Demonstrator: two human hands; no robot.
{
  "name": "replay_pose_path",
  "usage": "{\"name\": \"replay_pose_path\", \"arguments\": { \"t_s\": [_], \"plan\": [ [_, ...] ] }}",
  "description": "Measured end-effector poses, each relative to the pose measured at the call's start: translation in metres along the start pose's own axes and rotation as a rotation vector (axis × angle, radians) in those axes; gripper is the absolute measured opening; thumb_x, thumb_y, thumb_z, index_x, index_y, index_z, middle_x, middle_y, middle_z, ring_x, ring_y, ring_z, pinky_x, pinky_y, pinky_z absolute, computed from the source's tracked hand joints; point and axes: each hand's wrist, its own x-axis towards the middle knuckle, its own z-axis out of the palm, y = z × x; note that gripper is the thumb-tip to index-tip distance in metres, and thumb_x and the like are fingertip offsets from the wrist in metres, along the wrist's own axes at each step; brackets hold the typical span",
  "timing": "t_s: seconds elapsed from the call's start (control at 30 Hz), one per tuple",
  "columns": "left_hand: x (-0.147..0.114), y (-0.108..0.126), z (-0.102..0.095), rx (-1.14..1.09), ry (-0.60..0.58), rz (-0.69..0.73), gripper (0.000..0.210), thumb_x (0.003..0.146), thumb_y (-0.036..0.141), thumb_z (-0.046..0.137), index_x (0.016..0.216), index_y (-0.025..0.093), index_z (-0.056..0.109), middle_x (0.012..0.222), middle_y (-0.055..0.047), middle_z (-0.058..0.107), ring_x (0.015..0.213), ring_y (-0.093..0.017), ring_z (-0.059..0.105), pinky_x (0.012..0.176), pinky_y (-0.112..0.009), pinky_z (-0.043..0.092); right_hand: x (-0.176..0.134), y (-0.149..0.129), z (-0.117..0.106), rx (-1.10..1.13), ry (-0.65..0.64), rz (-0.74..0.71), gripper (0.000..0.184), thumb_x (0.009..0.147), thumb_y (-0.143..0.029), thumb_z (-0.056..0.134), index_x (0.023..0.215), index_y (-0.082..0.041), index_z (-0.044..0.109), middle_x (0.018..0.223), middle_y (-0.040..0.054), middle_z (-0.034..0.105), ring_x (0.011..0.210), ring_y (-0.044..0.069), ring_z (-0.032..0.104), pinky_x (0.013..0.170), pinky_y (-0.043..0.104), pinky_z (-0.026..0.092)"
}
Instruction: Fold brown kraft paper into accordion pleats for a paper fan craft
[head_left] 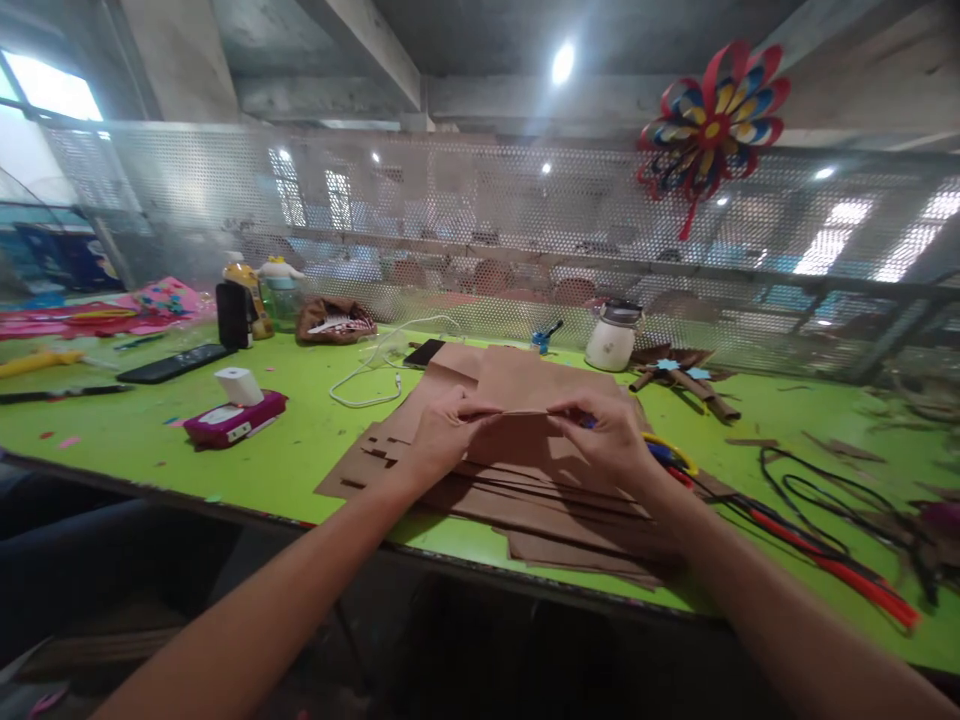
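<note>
Cardboard sheet (555, 378), pinched between thumb and fingers of the left hand (448, 425) and right hand (609, 428) above layered cardboard pieces (480, 497), looks light, stiffish and creasable, best gripped along its near edge.

A bright green desk (296, 470) carries flat, overlapping brown cardboard sheets (555, 505) at its near middle. To their left lie a purple case (236, 422) and a dark slab (176, 364); a white cable (367, 403) curls beyond the case. Along the far side stand a green bottle (281, 305), a brown pouch (335, 322) and a dark-lidded white jar (609, 347). At right, near a looped black cable (795, 490), lies a long red-and-black item (862, 580), perhaps a tool, though blurred.
</note>
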Motion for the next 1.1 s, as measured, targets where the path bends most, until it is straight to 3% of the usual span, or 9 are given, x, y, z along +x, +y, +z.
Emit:
{"name": "replay_pose_path", "arguments": {
  "t_s": [0.23,0.37,0.43,0.77,0.97,1.1],
  "plan": [
    [0.002,0.000,0.004,-0.070,-0.011,-0.028,0.022,0.070,0.031,0.063,0.087,0.018,0.071,0.082,-0.005,0.066,0.075,-0.014,0.057,0.066,-0.023,0.045,0.002,0.003,0.001,0.024,-0.083,0.133,0.019,0.072,-0.026,0.060,0.086,-0.019,0.070,0.078,0.0047,0.069,0.068,0.016,0.060,0.062,0.027,0.047],
    [0.005,-0.003,0.011,-0.169,-0.115,-0.300,0.032,0.069,0.035,0.063,0.093,0.015,0.069,0.064,-0.002,0.063,0.051,-0.010,0.050,0.045,-0.021,0.038,0.003,0.004,-0.001,0.128,-0.221,0.363,0.019,0.070,-0.028,0.060,0.079,-0.016,0.072,0.063,0.0018,0.068,0.053,0.013,0.058,0.047,0.022,0.044],
    [0.007,-0.008,0.015,-0.198,-0.195,-0.389,0.038,0.068,0.037,0.063,0.097,0.013,0.067,0.051,0.001,0.056,0.039,-0.007,0.040,0.038,-0.019,0.029,0.003,0.005,-0.001,0.101,-0.262,0.404,0.017,0.068,-0.026,0.059,0.073,-0.016,0.072,0.057,0.0003,0.066,0.049,0.013,0.056,0.044,0.021,0.041],
    [0.005,-0.014,0.017,-0.200,-0.242,-0.397,0.043,0.063,0.036,0.067,0.098,0.012,0.067,0.047,0.003,0.052,0.039,-0.006,0.038,0.038,-0.019,0.028,0.000,0.019,0.000,0.015,-0.346,0.299,0.016,0.065,-0.020,0.058,0.072,-0.019,0.073,0.060,-0.0007,0.067,0.054,0.013,0.058,0.048,0.020,0.041],
    [0.004,-0.021,0.021,-0.174,-0.234,-0.308,0.035,0.066,0.033,0.064,0.093,0.012,0.068,0.046,0.004,0.051,0.039,-0.006,0.037,0.039,-0.019,0.029,0.000,0.016,0.000,-0.078,-0.358,0.253,0.017,0.067,-0.018,0.057,0.072,-0.018,0.072,0.054,-0.0012,0.063,0.051,0.011,0.053,0.048,0.020,0.038],
    [0.005,-0.029,0.024,-0.133,-0.245,-0.308,0.037,0.067,0.035,0.063,0.095,0.011,0.068,0.045,0.003,0.052,0.039,-0.007,0.040,0.041,-0.020,0.031,-0.003,0.014,0.004,-0.176,-0.294,0.158,0.012,0.066,-0.016,0.061,0.070,-0.018,0.072,0.070,0.0033,0.063,0.066,0.014,0.055,0.059,0.024,0.042]
  ]
}}
